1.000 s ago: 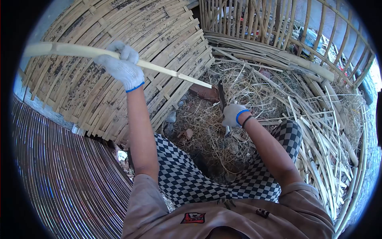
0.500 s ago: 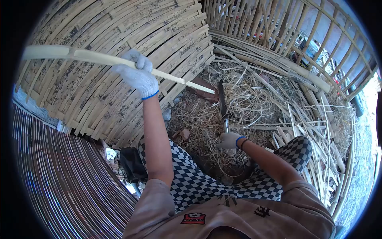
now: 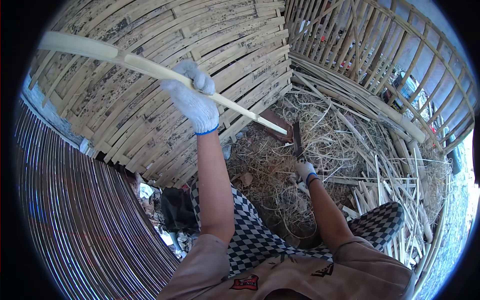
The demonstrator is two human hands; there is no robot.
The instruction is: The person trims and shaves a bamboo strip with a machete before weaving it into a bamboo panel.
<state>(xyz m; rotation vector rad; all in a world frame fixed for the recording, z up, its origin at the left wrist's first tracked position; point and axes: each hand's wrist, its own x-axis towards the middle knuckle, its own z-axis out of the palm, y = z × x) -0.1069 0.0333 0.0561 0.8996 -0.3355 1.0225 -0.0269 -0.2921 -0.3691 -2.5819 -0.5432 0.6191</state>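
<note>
Both hands wear white knit gloves w/ blue cuff edge: left hand (image 3: 194, 102), right hand (image 3: 304, 171). Short-sleeve brownish-grey shirt w/ a red-black logo patch. Trousers black & white checkered. Forearms are bare.

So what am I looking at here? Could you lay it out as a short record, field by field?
Left hand: white-gloved left hand, gripping a long pale split bamboo strip, raised
Right hand: white-gloved right hand, holding a dark-bladed knife, blade pointing up
Strip tip: close to the blade; contact unclear
Ground: heap of dry straw-coloured bamboo shavings
Behind: large mottled woven bamboo basket
Clothing: black-and-white checked trousers
</note>
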